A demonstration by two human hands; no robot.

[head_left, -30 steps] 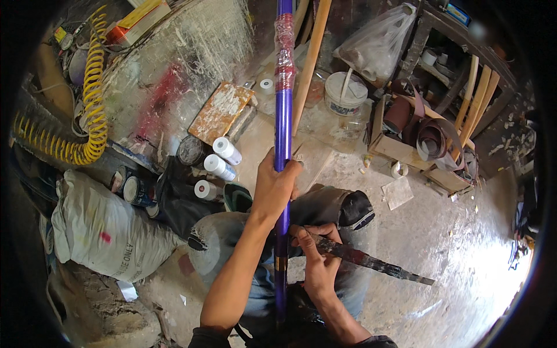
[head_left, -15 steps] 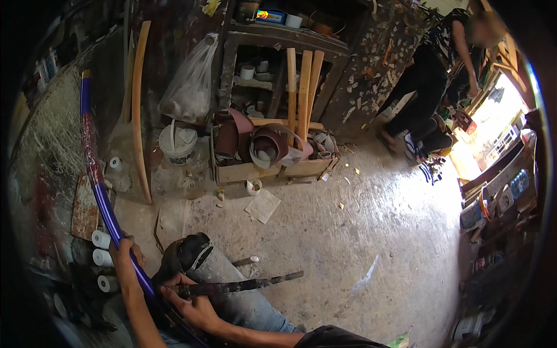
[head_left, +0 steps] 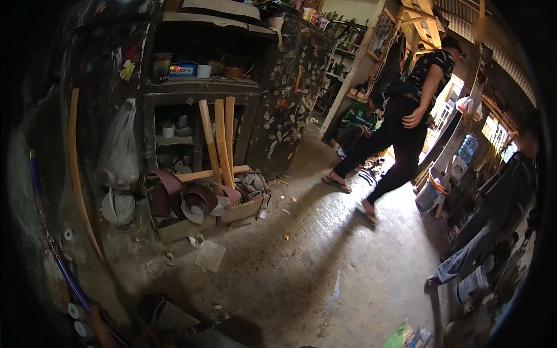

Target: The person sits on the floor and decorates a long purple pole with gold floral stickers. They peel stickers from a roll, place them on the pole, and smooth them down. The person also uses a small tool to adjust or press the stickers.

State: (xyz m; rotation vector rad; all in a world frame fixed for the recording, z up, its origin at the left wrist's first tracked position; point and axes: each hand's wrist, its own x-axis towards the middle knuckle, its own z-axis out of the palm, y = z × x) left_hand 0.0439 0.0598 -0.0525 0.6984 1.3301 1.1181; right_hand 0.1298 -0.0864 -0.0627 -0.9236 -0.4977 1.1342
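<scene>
Down the left edge runs a long, curved, glossy purple pole (head_left: 69,281) with a mottled reddish stretch higher up. Around its lower part my left hand (head_left: 100,322) is closed, dim in shadow. Near the bottom edge, my right hand (head_left: 148,336) is very dark and only partly made out. From it a dark, narrow, blade-like tool (head_left: 217,321) reaches to the right, across my leg in jeans; its exact kind does not show.
A cardboard box (head_left: 191,230) holds brown sandpaper rolls and wooden strips before a dark cabinet (head_left: 206,90). A curved wooden strip (head_left: 79,168) leans beside a white bucket (head_left: 118,209). One person (head_left: 406,116) walks; another in green (head_left: 357,119) sits behind. A third (head_left: 484,214) is at right.
My view has swung up and to the right, so my hands and the pole sit lower and darker. The person at the back right now strides upright, and another person shows at the right.
</scene>
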